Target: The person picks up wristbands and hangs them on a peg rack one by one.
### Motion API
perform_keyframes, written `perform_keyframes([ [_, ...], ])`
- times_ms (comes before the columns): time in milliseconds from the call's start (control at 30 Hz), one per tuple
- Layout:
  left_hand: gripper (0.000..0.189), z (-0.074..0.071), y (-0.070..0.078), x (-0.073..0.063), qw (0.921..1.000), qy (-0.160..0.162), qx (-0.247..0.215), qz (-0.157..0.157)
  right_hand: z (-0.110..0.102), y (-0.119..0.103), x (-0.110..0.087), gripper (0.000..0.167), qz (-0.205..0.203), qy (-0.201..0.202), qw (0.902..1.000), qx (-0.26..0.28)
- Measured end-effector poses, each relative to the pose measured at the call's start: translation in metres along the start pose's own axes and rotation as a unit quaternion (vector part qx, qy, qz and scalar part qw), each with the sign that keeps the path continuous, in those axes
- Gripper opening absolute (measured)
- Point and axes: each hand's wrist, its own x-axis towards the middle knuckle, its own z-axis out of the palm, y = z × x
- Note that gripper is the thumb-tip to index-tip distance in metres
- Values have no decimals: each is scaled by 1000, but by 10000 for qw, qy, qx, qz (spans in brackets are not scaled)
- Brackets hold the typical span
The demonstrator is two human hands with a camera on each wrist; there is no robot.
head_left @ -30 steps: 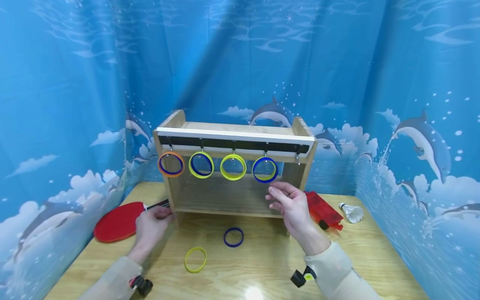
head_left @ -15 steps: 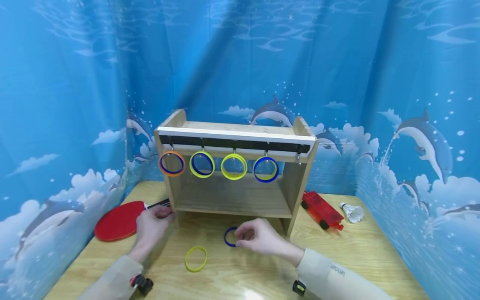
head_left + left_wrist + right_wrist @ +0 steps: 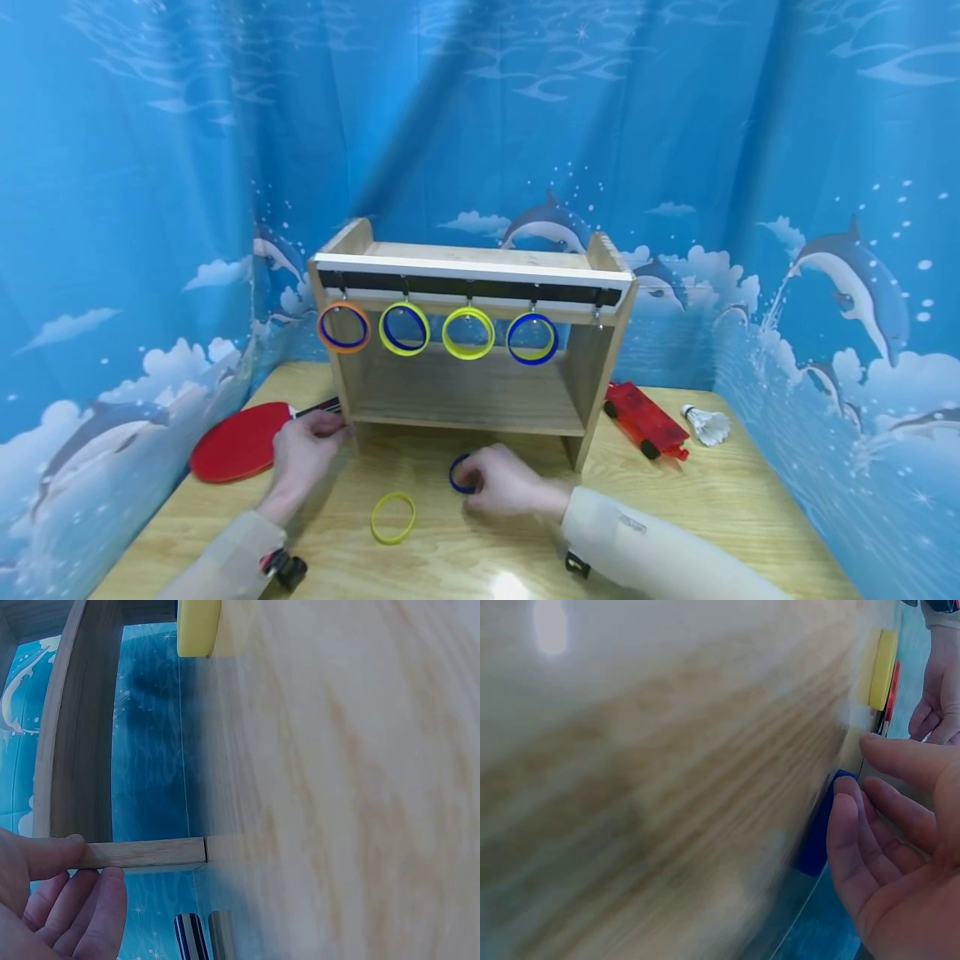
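Note:
My left hand (image 3: 303,454) pinches the left side panel of the small wooden rack (image 3: 465,404), thumb on one face and fingers on the other in the left wrist view. Below the rack, my right hand (image 3: 506,482) is at a blue wristband (image 3: 452,477) on the table, covering its right side. In the right wrist view the fingertips touch the blue band (image 3: 819,832) while the thumb stands apart. A yellow wristband (image 3: 374,523) lies nearer the front. Wristbands in orange, blue and yellow, among them an orange one (image 3: 321,335), hang from hooks along the rack's front.
The rightmost hook (image 3: 597,317) carries no band. A red table tennis paddle (image 3: 236,446) lies left of the rack, its handle behind my left hand. A red toy car (image 3: 647,421) and a white shuttlecock (image 3: 707,425) lie on the right. A dolphin-print curtain (image 3: 480,125) surrounds the table.
My right hand has come down from beside the rightmost hanging bands to the blue wristband on the table, then slightly further left onto it. The left hand stays on the rack.

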Motion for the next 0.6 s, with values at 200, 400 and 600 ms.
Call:
perform_keyframes([
  [200,17,0,0,0,10000,-12,-51,-13,-2,-7,7,17,294,-117,9993,-214],
  [400,17,0,0,0,10000,15,-43,14,38,46,15,19,266,118,9988,-387],
  [600,17,0,0,0,10000,-22,-65,-30,52,63,17,19,166,224,9980,-560],
])
